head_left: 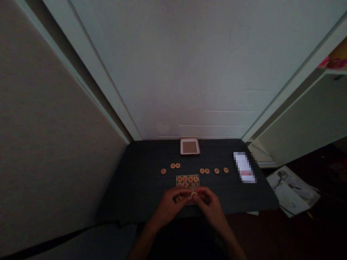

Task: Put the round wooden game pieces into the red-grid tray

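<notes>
A small wooden box (187, 179) filled with round wooden chess pieces marked in red sits near the front of the dark table (135, 184). My left hand (169, 207) and my right hand (210, 206) meet over its near end, fingers curled in. A round piece (193, 194) shows between the fingertips of both hands. Several loose round pieces (175, 165) (204, 170) lie in a row on the table just beyond the box.
The box's lid (189, 146) lies at the table's far edge against the white wall. A blurred white card (244, 167) rests on the right of the table. Papers (291, 189) lie on the floor at right, beside a white cabinet (303, 119).
</notes>
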A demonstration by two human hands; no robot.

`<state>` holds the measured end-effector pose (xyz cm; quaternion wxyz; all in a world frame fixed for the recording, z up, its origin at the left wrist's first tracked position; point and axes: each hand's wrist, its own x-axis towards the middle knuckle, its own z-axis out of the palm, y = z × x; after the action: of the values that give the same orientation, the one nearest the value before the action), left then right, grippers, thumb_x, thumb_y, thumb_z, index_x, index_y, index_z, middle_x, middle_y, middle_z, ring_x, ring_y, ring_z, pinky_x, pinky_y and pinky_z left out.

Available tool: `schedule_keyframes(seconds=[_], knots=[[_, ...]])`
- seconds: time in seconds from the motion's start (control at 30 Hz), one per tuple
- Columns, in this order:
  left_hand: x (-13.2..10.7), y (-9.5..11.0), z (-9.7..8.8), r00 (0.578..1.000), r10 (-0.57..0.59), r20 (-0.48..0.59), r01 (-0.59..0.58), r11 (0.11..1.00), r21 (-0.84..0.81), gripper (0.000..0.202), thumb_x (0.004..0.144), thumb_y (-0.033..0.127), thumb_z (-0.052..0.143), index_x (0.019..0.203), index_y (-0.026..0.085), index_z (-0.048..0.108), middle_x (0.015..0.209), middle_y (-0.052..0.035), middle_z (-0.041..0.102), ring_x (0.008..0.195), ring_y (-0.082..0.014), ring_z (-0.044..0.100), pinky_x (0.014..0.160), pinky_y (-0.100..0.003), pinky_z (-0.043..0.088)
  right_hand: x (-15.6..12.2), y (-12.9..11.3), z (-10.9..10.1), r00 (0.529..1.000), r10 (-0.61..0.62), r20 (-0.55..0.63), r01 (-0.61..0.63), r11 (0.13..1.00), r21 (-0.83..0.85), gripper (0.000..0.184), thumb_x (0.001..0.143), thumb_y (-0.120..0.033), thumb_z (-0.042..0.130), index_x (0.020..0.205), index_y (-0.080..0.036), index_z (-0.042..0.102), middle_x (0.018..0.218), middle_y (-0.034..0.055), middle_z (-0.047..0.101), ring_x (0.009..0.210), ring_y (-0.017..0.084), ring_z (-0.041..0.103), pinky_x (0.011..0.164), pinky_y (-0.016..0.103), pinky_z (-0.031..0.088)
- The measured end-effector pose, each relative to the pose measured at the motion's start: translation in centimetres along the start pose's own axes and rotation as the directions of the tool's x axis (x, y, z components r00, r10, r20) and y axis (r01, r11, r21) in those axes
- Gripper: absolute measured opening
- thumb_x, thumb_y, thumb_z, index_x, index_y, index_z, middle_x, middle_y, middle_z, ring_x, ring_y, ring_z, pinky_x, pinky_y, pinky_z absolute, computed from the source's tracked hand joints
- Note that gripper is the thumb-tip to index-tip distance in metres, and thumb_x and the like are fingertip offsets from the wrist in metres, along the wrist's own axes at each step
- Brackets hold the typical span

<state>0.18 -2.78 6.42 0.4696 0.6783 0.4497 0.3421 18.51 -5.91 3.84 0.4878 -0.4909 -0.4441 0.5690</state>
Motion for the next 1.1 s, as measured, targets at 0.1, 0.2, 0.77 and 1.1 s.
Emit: schedule_keyframes(seconds=[0.1, 0.2, 0.77, 1.1], knots=[[-0.2, -0.7, -0.1, 0.999, -0.022, -0.041, 0.022, 1.000, 0.021, 0.019, 0.087, 0.031, 0.070, 0.105, 0.026, 0.075, 0.099, -0.0016, 0.078, 0.091, -0.0193, 0.072, 0.086, -0.032, 0.057, 0.0, 0.2, -0.1, 1.000, 0.006, -0.014, -0.006, 1.000, -0.011, 0.026, 0.083, -0.045, 0.075, 0.096, -0.023, 0.070, 0.091, 0.0036, 0.076, 0.084, 0.022, 0.071, 0.077, 0.031, 0.055], [-0.1, -2.0, -0.3, 0.996, -0.009, -0.092, 0.016, 0.997, 0.069, 0.022, 0.090, 0.031, 0.067, 0.110, 0.025, 0.072, 0.104, -0.0026, 0.077, 0.091, -0.0192, 0.072, 0.086, -0.034, 0.058, 0.2, 0.2, -0.7, 0.998, 0.015, -0.061, -0.016, 1.000, -0.022, 0.030, 0.083, -0.047, 0.074, 0.101, -0.023, 0.070, 0.091, 0.0044, 0.076, 0.085, 0.023, 0.071, 0.076, 0.031, 0.056], [-0.3, -6.5, -1.2, 0.977, 0.201, -0.070, -0.134, 0.836, 0.533, 0.040, 0.098, 0.029, 0.054, 0.137, 0.032, 0.054, 0.151, -0.0063, 0.047, 0.136, -0.0274, 0.047, 0.112, -0.051, 0.042, 1.4, 1.4, -4.8, 0.948, -0.022, -0.319, -0.027, 0.989, -0.149, 0.040, 0.083, -0.054, 0.070, 0.105, -0.021, 0.071, 0.094, 0.0066, 0.074, 0.084, 0.023, 0.071, 0.080, 0.037, 0.056], [-0.5, -5.9, -1.3, 0.984, 0.177, -0.024, -0.130, 0.799, 0.587, 0.038, 0.097, 0.026, 0.054, 0.134, 0.031, 0.057, 0.153, -0.0058, 0.046, 0.134, -0.0281, 0.049, 0.110, -0.052, 0.042, 1.4, 1.6, -4.6, 0.927, 0.021, -0.375, -0.046, 0.997, -0.057, 0.048, 0.072, -0.056, 0.078, 0.103, -0.021, 0.064, 0.077, 0.0030, 0.073, 0.072, 0.022, 0.069, 0.063, 0.031, 0.054]])
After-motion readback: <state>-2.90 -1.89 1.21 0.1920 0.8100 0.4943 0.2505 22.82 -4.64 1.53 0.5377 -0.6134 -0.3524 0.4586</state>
